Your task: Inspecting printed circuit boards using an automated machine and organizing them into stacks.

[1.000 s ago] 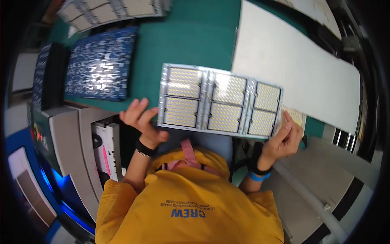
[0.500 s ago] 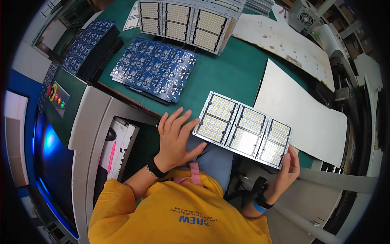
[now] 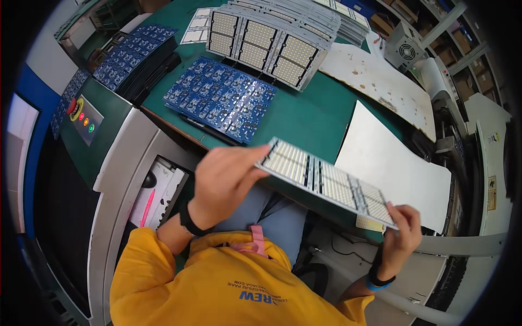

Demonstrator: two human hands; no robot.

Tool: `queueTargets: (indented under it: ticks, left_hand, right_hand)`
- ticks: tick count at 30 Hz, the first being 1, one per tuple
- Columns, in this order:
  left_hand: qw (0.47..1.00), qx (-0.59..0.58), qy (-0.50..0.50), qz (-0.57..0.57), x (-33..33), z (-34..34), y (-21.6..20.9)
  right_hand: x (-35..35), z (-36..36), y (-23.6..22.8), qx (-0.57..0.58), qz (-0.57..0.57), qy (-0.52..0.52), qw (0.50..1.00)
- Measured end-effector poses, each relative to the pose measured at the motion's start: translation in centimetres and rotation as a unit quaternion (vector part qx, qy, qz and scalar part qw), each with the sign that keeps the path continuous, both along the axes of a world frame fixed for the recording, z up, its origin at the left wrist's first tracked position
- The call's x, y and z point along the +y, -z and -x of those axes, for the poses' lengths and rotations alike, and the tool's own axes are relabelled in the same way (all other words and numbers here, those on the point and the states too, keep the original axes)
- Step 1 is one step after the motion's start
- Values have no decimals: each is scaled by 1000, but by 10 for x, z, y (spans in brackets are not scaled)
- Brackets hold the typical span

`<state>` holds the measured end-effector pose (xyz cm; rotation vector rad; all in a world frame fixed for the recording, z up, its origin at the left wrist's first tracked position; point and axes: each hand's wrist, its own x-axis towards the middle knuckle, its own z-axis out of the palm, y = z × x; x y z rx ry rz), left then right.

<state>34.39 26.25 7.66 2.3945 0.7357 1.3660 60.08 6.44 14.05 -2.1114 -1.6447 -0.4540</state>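
Between my hands is a long LED panel board (image 3: 331,182) with several yellowish-white grids of small LEDs, tilted so that it shows foreshortened. Its left end is pinched by my left hand (image 3: 223,176), thumb below and fingers above. At the opposite end, my right hand (image 3: 401,231) grips the right edge. The board is held above the front edge of the green table (image 3: 312,122). Just beyond my left hand lies a stack of blue circuit boards (image 3: 220,98). Part of a yellowish panel (image 3: 370,223) shows below the held board's right end.
Upright LED panels (image 3: 266,43) stand in a row at the back. More blue boards (image 3: 130,54) are stacked at the far left. White sheets (image 3: 397,165) cover the right side. A machine panel with coloured buttons (image 3: 84,122) and a tray with a pink pen (image 3: 147,206) are left.
My left hand, spread beside the board before, has closed on its left end. The board has tilted from facing up to a steep angle, and my right hand has shifted slightly right.
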Motion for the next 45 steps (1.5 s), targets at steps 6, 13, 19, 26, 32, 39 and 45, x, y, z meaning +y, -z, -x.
queueTargets:
  ticks: [6,13,19,26,32,39,45]
  left_hand:
    - [986,-138,-76,55,62,0,-69]
    - [983,-128,-29,125,184,21,-62]
    - [964,-75,-37,253,216,28,-32]
    - [954,-23,-51,295,215,23,-35]
    - [959,30,-82,268,227,22,-25]
    - [944,244,-141,174,196,49,9]
    - [958,188,-165,142,175,57,13]
  right_hand:
    - [85,9,-53,30,-104,-128,986]
    - [229,12,-10,110,-89,-182,973]
    - [262,15,31,150,-101,-194,964]
    - [271,8,20,183,-7,-197,963]
    - [263,15,18,0,-97,-74,993]
    - [236,42,38,241,250,-180,920]
    - [241,73,53,556,297,-191,753]
